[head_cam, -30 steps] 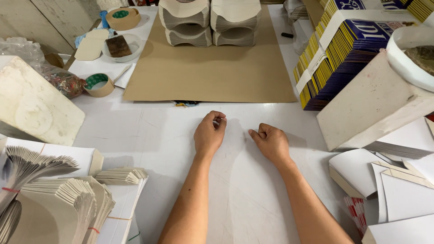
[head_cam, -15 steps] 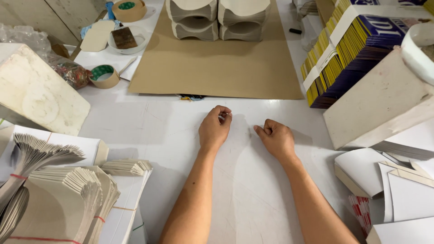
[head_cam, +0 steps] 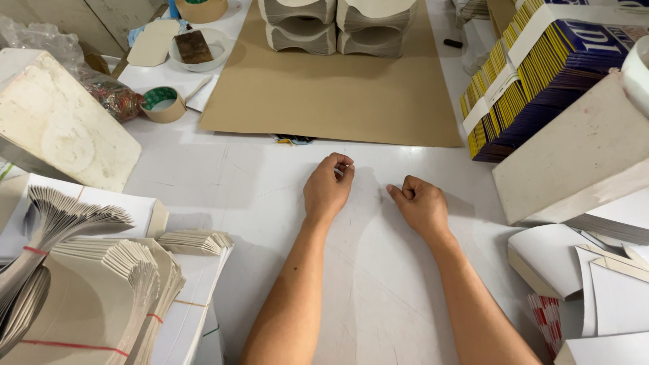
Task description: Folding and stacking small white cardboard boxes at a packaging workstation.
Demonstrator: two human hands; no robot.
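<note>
White scuffed tabletop point(head_cam: 270, 182) is filling the view, even light falling on it, soft shadows showing. Large flat brown cardboard sheet point(head_cam: 331, 94) is lying across its far side. Pale wooden wall panels point(head_cam: 101, 20) are showing at top left, floor staying hidden.
</note>
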